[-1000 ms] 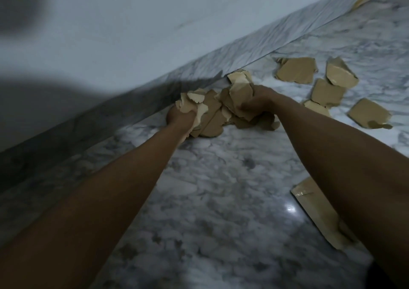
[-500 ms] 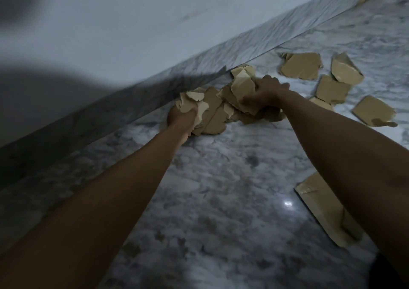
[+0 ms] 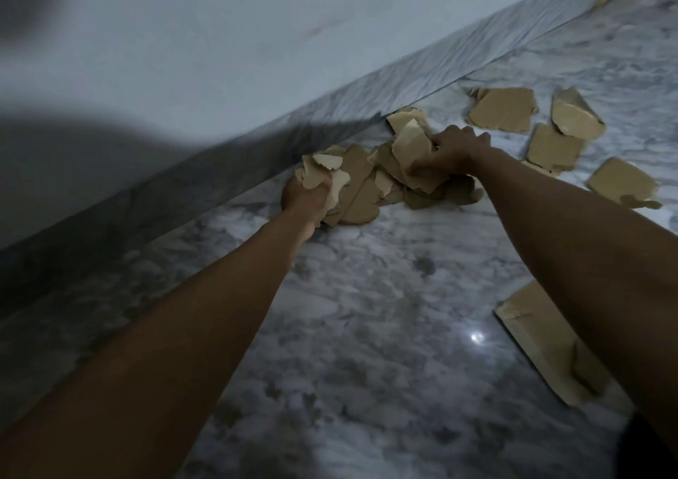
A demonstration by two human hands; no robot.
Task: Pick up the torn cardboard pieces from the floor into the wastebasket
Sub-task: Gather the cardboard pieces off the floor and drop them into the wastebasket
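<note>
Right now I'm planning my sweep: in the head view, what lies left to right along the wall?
Left hand gripping scraps → pile → right hand on it → loose pieces.

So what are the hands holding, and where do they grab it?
Each holds torn cardboard. The left hand grips a bunch of pieces at their lower ends; the right hand grips pieces at the pile's right edge.
</note>
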